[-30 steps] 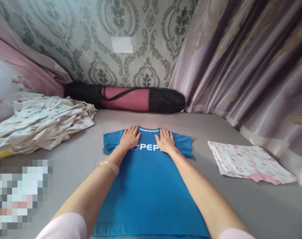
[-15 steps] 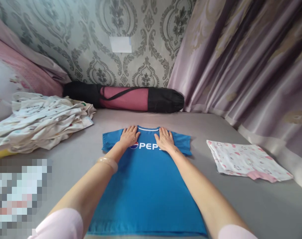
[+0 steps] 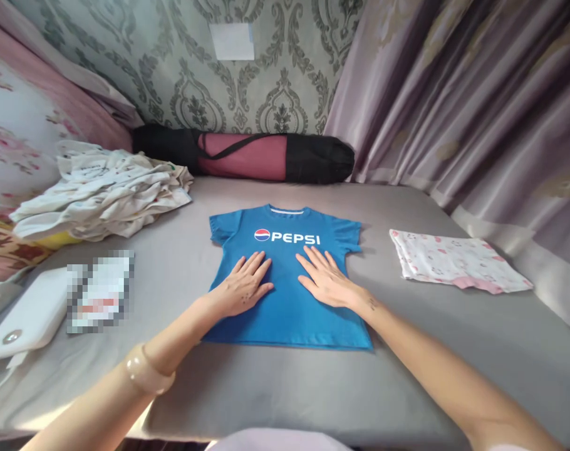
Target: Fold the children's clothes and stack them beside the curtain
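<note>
A blue T-shirt (image 3: 285, 319) with a PEPSI print lies spread flat on the grey sheet, its collar pointing away from me. My left hand (image 3: 245, 285) rests palm down on its left side, below the round logo, with fingers extended. On the shirt's right side, my right hand (image 3: 326, 279) also lies flat with the fingers spread, just under the last letters. Neither hand grips the fabric. Both short sleeves lie stretched outward. A pale bangle (image 3: 148, 371) circles my left wrist.
A folded white cloth with a pink print (image 3: 458, 262) lies to the right. To the left are a heap of light clothes (image 3: 101, 191), a white power bank (image 3: 36, 313) with a cable, and a blurred packet (image 3: 104, 291). A black-and-pink roll bag (image 3: 247, 156) lies along the wall.
Both hands have slid from the shirt's shoulders down towards me to its middle, uncovering the whole print. The view has tilted down, bringing the shirt's hem and the power bank into full sight.
</note>
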`<state>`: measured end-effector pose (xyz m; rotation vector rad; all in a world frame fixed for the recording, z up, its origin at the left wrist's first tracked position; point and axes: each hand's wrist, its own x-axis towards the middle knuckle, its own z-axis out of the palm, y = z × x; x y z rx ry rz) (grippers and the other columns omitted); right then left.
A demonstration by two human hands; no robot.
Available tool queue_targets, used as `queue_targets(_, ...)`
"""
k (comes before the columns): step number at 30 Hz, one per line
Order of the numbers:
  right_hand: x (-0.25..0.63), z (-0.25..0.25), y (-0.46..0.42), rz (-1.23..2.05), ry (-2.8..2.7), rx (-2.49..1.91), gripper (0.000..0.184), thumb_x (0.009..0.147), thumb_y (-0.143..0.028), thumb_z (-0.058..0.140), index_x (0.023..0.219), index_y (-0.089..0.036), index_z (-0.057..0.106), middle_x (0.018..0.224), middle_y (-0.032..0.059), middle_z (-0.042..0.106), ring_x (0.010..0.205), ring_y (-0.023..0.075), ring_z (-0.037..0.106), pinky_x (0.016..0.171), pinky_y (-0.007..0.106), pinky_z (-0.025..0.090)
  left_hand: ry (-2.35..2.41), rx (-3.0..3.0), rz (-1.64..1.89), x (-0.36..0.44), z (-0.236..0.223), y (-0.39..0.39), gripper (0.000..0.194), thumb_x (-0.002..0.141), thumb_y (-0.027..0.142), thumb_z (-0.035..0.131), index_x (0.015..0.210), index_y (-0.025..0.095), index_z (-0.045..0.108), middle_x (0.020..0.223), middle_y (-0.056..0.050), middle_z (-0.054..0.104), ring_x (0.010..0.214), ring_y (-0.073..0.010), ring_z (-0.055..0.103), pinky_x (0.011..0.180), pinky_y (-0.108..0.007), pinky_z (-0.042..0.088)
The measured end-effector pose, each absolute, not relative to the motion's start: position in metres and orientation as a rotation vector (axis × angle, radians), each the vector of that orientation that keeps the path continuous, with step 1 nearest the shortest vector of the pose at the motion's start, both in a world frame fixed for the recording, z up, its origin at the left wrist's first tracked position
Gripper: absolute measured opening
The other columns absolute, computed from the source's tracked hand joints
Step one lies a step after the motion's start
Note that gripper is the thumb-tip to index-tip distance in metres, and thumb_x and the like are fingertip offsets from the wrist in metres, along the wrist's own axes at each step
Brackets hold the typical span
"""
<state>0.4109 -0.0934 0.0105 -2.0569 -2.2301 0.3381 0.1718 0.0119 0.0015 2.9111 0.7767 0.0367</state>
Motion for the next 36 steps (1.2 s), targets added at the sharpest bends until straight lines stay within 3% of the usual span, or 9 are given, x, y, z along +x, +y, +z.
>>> queue_targets(12, 0.352, 0.03, -0.194, 0.351, -2.367, -1.806, 0.058, 0.1, -0.042, 0.034, 0.153, -0.023, 0.022, 0.159, 0.0063, 0.018, 0.147, 0.0243, 0.014, 0.12, 0.051, 0.013, 0.641, 2.934, 0.162, 0.144, 0.008, -0.074, 0.056, 0.1, 0.048, 0.025, 0.149, 0.023, 0.031, 0.155, -0.009, 0.033, 0.143, -0.0222, 0.028, 0.116, -0.046, 0.027)
queue_targets(20, 0.357, 0.024, -0.228, 0.244, -2.268, -1.939, 0.059, 0.1, -0.041, 0.034, 0.154, -0.024, 0.019, 0.159, 0.0039, 0.015, 0.147, 0.0259, 0.012, 0.119, 0.053, 0.018, 1.083, 2.994, 0.293, 0.114, -0.013, -0.057, 0.064, 0.097, 0.056, 0.025, 0.144, 0.016, 0.041, 0.15, -0.014, 0.04, 0.141, -0.028, 0.033, 0.114, -0.049, 0.03)
queue_targets(27, 0.38, 0.011, -0.262, 0.033, -2.076, -2.171, 0.065, 0.099, -0.041, 0.034, 0.154, -0.013, 0.014, 0.158, 0.0105, 0.016, 0.146, 0.0245, 0.017, 0.118, 0.046, 0.028, 0.936, 3.077, 0.328, 0.069, -0.023, -0.043, 0.044, 0.097, 0.038, 0.029, 0.131, 0.031, 0.056, 0.148, -0.005, 0.045, 0.142, -0.0279, 0.031, 0.109, -0.052, 0.035)
queue_targets(31, 0.389, 0.013, -0.275, -0.001, -1.986, -2.268, 0.063, 0.098, -0.044, 0.036, 0.151, -0.011, 0.028, 0.156, 0.0125, 0.025, 0.144, 0.0261, 0.025, 0.115, 0.045, 0.033, 0.868, 3.058, 0.335, 0.055, -0.026, -0.033, 0.043, 0.097, 0.036, 0.028, 0.128, 0.033, 0.058, 0.147, -0.003, 0.047, 0.141, -0.0264, 0.033, 0.107, -0.05, 0.038)
queue_targets(36, 0.396, 0.032, -0.259, 0.002, -1.773, -2.262, 0.044, 0.1, -0.037, 0.033, 0.131, -0.019, 0.059, 0.136, 0.011, 0.057, 0.125, 0.0245, 0.054, 0.106, 0.044, 0.045, 1.056, 2.891, 0.287, 0.071, -0.01, -0.024, 0.051, 0.098, 0.046, 0.024, 0.134, 0.024, 0.053, 0.141, -0.007, 0.053, 0.133, -0.0239, 0.046, 0.107, -0.045, 0.04)
